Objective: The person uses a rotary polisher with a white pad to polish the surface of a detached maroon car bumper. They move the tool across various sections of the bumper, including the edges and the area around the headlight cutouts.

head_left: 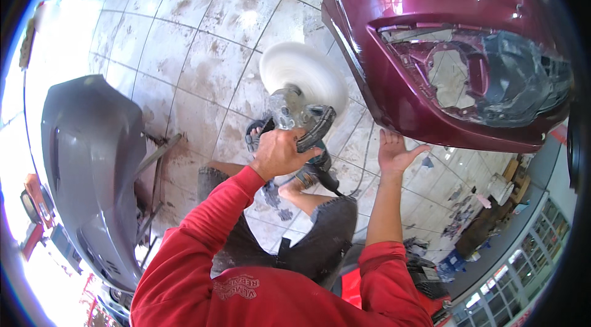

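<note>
My left hand is wrapped round a polisher with a grey metal head and a dark body. Its round white pad faces away from me and looks smeared, as if spinning. To the right hangs a glossy maroon car bumper with a large opening, partly backed by a blue-grey patch. Just under the bumper's lower edge, my right hand is held palm up with its thumb spread, holding nothing. I cannot tell whether its fingertips touch the edge. A gap shows between pad and bumper.
A matte grey bumper rests on a metal stand at the left. The polisher's cord runs across the stained tiled floor. Wooden pieces and scraps lie near the right wall, beside a glass-paned door.
</note>
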### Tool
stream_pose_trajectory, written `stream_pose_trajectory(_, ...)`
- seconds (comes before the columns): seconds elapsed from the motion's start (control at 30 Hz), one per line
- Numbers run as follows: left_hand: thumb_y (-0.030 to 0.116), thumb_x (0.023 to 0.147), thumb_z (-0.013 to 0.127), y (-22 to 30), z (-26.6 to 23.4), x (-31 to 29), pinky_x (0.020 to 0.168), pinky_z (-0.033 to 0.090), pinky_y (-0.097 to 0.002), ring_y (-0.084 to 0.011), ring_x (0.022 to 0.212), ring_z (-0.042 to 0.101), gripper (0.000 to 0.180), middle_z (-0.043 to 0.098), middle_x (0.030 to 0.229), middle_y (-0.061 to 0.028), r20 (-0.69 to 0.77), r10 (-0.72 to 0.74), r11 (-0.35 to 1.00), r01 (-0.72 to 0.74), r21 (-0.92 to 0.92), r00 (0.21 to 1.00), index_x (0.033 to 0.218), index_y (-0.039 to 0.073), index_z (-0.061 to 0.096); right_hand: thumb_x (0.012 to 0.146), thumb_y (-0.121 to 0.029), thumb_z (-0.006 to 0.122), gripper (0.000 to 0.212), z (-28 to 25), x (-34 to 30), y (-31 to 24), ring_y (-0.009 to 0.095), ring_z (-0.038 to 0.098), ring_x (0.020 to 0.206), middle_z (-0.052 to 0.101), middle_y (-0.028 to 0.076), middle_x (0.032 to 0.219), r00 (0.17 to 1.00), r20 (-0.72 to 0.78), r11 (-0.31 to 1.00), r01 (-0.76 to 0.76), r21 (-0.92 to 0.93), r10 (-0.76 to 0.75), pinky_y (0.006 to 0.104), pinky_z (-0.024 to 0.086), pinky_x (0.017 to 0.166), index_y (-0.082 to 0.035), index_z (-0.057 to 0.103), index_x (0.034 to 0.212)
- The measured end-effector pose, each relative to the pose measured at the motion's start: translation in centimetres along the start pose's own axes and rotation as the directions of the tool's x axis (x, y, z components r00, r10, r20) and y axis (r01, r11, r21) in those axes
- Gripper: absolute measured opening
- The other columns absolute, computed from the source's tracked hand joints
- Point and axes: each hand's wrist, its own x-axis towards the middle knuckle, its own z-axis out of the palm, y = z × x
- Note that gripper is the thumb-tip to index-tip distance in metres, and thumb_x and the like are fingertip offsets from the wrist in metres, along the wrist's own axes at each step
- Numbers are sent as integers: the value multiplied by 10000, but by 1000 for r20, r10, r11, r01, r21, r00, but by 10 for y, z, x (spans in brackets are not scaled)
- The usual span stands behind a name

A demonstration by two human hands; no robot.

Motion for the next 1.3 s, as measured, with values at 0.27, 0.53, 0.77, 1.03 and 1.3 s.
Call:
stream_pose_trajectory(0.27, 525, 808, 859, -52, 36, 103, 732, 612, -479, -399, 766, 762, 519, 745, 748, -183, 41, 153, 986, -156, 63, 987, 1079, 84, 823, 880, -889, 578, 1043, 25, 35, 26, 320, 465, 1499, 492, 62, 1637, 910, 287, 946, 323, -41, -298, 563, 373, 1261, -175, 440, 1628)
stream_pose_trajectory(0.53, 383, 846, 872, -50, 50, 127, 738, 580, -480, -401, 769, 742, 399, 730, 765, -186, -12, 238, 960, -233, 158, 971, 1113, 93, 810, 894, -911, 491, 1040, 23, 60, 39, 310, 453, 1509, 473, 33, 1658, 846, 312, 900, 424, 102, -434, 557, 378, 1265, -205, 409, 1654)
stream_pose_trajectory(0.77, 309, 848, 880, -43, 90, 71, 585, 548, -478, -425, 633, 693, 325, 648, 644, -201, -180, 467, 882, -444, 155, 866, 981, 38, 763, 884, -906, 505, 1040, 43, 78, 53, 266, 484, 1475, 497, 2, 1636, 855, 379, 935, 337, 115, -355, 543, 417, 1232, -229, 393, 1665)
stream_pose_trajectory(1.03, 306, 834, 883, -25, 106, 19, 549, 547, -466, -407, 588, 690, 347, 652, 619, -182, -54, 554, 815, -528, 241, 831, 989, 33, 735, 848, -918, 512, 1084, 47, 82, 56, 265, 400, 1526, 393, -19, 1703, 805, 547, 971, 233, 62, -228, 525, 323, 1292, -270, 315, 1694)
stream_pose_trajectory(1.3, 351, 854, 846, -42, 94, 63, 618, 578, -473, -404, 676, 727, 380, 708, 698, -182, -195, 281, 951, -246, 185, 940, 1107, 75, 782, 884, -900, 527, 905, 50, 68, 55, 176, 586, 1193, 626, -72, 1339, 843, 482, 971, 211, 108, -237, 395, 490, 1072, -285, 496, 1548)
